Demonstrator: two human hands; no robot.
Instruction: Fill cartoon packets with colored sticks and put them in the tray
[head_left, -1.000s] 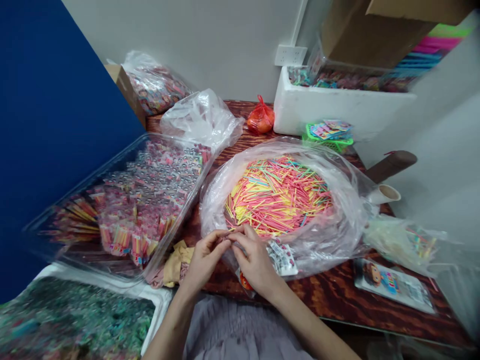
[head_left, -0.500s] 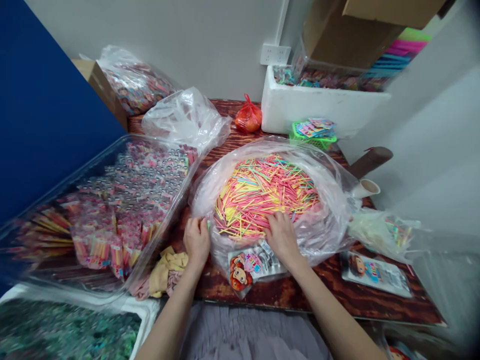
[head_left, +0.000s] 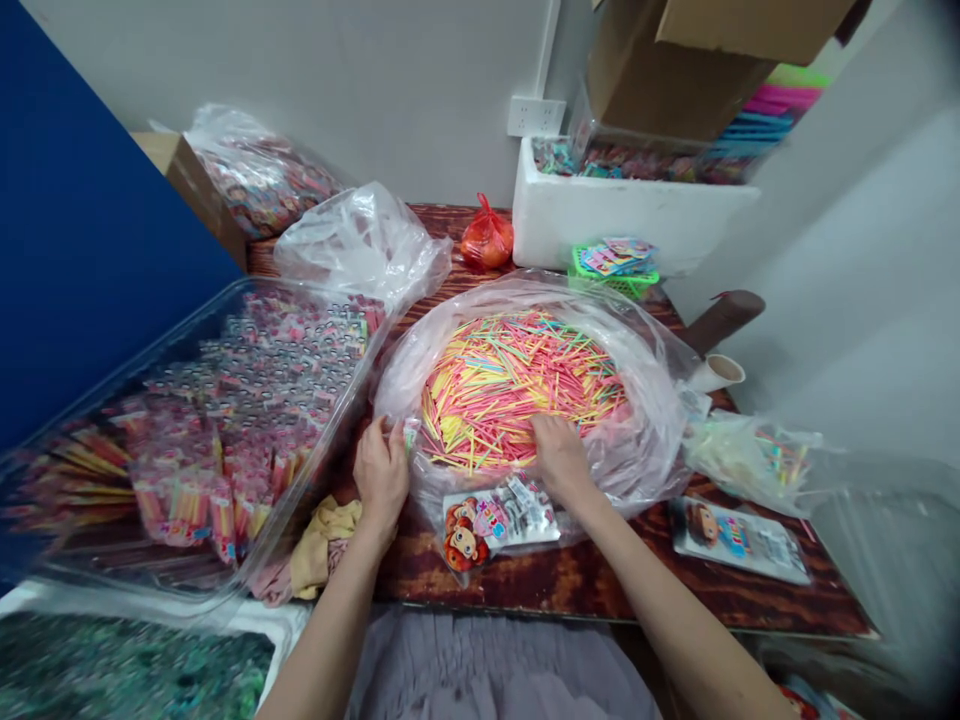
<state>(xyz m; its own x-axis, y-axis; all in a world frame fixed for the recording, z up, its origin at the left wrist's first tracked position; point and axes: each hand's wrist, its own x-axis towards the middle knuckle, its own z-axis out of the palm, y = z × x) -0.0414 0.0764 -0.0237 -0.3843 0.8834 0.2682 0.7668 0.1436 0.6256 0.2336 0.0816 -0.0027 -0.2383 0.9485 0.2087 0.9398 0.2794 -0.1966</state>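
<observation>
A large clear plastic bag (head_left: pixel 649 420) lies spread open, full of thin pink, yellow, green and blue sticks (head_left: pixel 517 385). My right hand (head_left: pixel 562 462) is at the near right part of the pile, its fingers bent down and closed among the sticks; the fingertips are hidden. At the bag's left edge, my left hand (head_left: pixel 381 478) has its fingers curled together. Something small, pale and greenish shows by its fingertips, too unclear to name. A printed silver pouch (head_left: pixel 499 522) with a cartoon figure lies in front of the bag, between my forearms.
On the left stands a clear tub (head_left: pixel 341 425) of small filled packets. A crumpled cloth (head_left: pixel 322 545) lies beside it. Farther right are a paper cup (head_left: pixel 718 373), a brown bottle (head_left: pixel 724 320) and another pouch (head_left: pixel 739 540). A white foam box (head_left: pixel 622 220) stands behind.
The whole view has shifted slightly. My left hand has turned a little, with thumb and fingers showing more at the bag's edge. My right hand stays at the sticks.
</observation>
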